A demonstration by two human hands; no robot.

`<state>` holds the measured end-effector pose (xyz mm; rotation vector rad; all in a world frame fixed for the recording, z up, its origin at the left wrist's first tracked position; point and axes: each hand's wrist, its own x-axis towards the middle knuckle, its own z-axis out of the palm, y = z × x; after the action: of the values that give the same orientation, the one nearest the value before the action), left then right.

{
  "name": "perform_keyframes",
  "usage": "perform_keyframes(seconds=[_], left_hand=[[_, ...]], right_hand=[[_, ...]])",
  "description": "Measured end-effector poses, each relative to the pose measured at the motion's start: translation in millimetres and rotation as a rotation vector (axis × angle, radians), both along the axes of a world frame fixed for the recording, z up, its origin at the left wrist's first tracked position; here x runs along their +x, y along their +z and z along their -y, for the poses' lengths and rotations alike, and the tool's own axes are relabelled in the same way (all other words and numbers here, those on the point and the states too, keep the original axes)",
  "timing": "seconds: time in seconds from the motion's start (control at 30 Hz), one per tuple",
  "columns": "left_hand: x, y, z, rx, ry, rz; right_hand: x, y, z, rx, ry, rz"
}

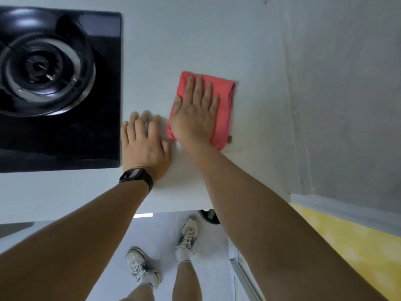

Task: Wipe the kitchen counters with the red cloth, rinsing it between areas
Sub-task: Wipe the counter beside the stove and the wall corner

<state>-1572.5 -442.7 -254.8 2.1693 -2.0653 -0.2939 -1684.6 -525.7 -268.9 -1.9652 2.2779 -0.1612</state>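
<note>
Person stands at a pale counter (195,29), leaning over it, both bare arms stretched forward. Right hand (195,114) lies flat on the red cloth (225,105), fingers straight and slightly spread, palm pressing down; nothing curled around the fabric. The cloth is folded into a rough rectangle, sitting on the counter to the right of the stove (58,90) and near the grey wall (347,83) that runs along the right side; its far right edge shows a doubled fold, and a small dark tag sticks out at the near right corner. Left hand (143,144) rests on bare counter just beside the cloth, between it and the stove's black glass edge, fingers relaxed and a little bent at the tips, gripping nothing; its thumb sits close to the heel of the right hand, whether touching I cannot tell. The two hands are side by side, close but each on its own patch. A black watch (135,177) is strapped on the left wrist. On the stove, a round burner (41,68) with a shiny metal ring, reflections blurred. Below the counter's front edge, light floor (160,231), and two feet in pale laced shoes (188,233), one set ahead of the other. A yellow surface (347,246) shows at lower right, under a pale trim strip
</note>
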Motion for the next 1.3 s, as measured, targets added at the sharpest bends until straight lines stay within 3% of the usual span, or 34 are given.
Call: perform_keyframes(seconds=[0.2, 0.5, 0.63, 0.8, 0.97, 1.3], left_hand=[[1, 3, 0, 0.008, -0.004, -0.020], [1, 7, -1, 0.052, -0.012, -0.009], [1, 4, 0, 0.079, -0.022, 0.011], [2, 5, -2, 0.075, -0.022, 0.002], [1, 8, 0, 0.087, -0.020, 0.003], [1, 3, 4, 0.115, -0.028, 0.065]], right_hand=[[-52, -2, -44, -0.099, 0.366, 0.012], [-159, 3, -78, 0.016, 0.147, -0.051], [-113, 1, -101, 0.004, -0.104, -0.063], [-40, 7, -123, 0.043, 0.180, -0.019], [-66, 10, -68, -0.005, 0.399, -0.018], [-43, 6, 104, 0.072, 0.272, -0.031]])
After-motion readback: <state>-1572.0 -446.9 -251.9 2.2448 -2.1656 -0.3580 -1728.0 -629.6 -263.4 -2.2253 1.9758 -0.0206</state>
